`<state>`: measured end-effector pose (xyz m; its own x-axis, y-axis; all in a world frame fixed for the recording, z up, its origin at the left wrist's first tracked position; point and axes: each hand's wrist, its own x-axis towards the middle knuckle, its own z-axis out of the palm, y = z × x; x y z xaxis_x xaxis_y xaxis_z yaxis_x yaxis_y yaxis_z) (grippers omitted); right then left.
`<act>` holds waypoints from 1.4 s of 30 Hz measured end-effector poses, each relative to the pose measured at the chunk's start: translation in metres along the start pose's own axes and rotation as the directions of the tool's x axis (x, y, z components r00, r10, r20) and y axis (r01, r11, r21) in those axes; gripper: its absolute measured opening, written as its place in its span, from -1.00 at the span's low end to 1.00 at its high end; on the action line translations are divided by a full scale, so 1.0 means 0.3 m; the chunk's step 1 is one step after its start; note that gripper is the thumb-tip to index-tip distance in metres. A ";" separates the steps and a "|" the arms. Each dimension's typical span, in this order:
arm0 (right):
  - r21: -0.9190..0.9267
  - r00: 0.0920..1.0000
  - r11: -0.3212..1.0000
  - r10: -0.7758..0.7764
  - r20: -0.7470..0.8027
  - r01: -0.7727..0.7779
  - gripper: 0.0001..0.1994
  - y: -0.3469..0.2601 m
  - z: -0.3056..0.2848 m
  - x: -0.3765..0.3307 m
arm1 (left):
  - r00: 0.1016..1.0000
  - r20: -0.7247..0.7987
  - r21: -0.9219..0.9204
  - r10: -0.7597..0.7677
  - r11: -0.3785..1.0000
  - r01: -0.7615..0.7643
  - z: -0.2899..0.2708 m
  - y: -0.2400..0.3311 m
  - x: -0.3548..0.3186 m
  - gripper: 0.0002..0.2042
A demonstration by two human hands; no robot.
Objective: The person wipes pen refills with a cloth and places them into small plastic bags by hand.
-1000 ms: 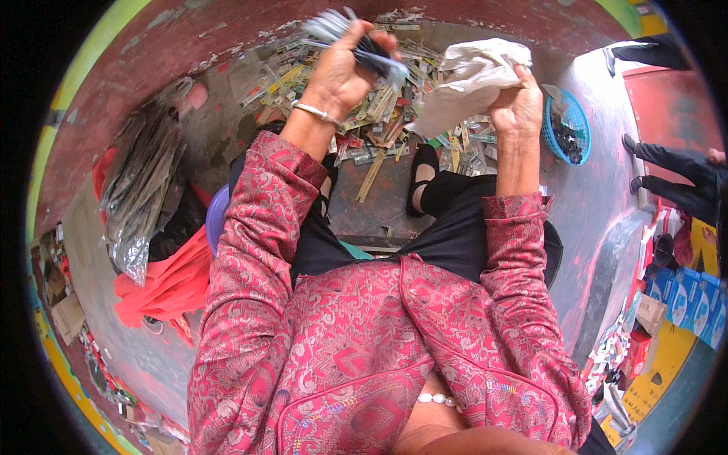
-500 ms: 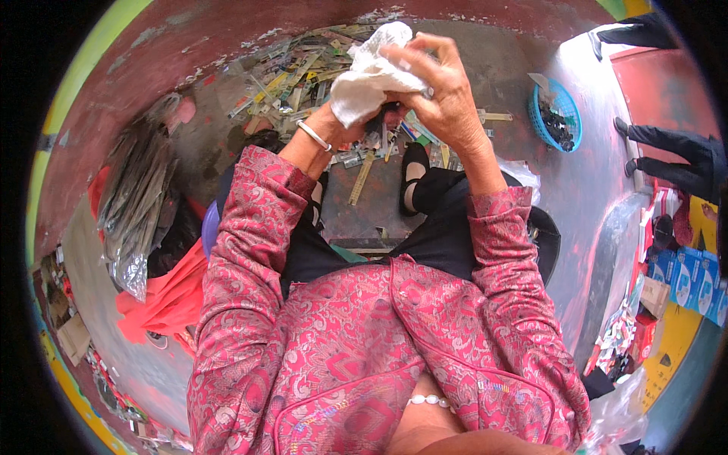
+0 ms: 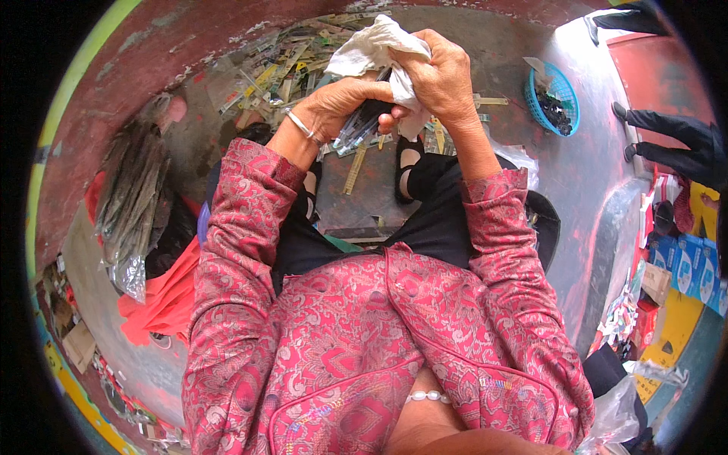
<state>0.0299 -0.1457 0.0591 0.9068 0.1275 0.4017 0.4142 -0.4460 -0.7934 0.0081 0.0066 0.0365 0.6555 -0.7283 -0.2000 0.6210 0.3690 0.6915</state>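
Observation:
Both of my hands are raised together over my knees. My left hand [image 3: 337, 106] is closed round a bundle of slender dark sticks with clear ends [image 3: 358, 130], which look like pens but cannot be made out for sure. A crumpled white cloth [image 3: 371, 44] is gripped in my right hand [image 3: 440, 74]. The cloth wraps over the upper end of the bundle and drapes across the left hand's fingers. Part of the bundle is hidden beneath the cloth. A pale bangle [image 3: 299, 123] circles my left wrist.
Many flat plastic strips [image 3: 277, 72] litter the floor ahead, with a yellowish strip [image 3: 353, 171] between my feet. To the right stands a blue basket [image 3: 574, 106] holding dark pieces. Plastic-wrapped dark lengths [image 3: 129, 182] and red cloth [image 3: 163, 299] lie left. Another person's legs [image 3: 671, 140] show at right.
My hands have come slightly lower and turned, so the dark bundle now shows below the cloth. The right hand has closed on the cloth around the bundle.

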 end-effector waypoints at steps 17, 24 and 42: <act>-0.132 1.000 0.991 0.013 -0.013 -0.014 -0.74 0.032 -0.022 0.016 | 0.998 0.058 0.340 0.002 0.940 -0.022 -0.012 -0.019 -0.001 -0.79; -0.118 0.910 0.982 0.086 -0.405 -0.145 -0.82 0.155 -0.140 0.091 | 0.999 0.039 0.314 -0.028 0.949 0.014 0.026 -0.017 -0.019 -0.78; -0.702 0.946 0.697 -0.110 -0.306 -0.146 -0.74 0.098 -0.127 0.088 | 1.000 -0.006 0.065 0.029 0.998 -0.028 0.033 -0.050 -0.011 -0.82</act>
<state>0.0632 -0.1894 0.0638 0.7880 -0.1011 0.6073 0.1017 -0.9515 -0.2904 -0.0077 -0.0023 0.0336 0.6756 -0.7138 -0.1845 0.5733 0.3512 0.7403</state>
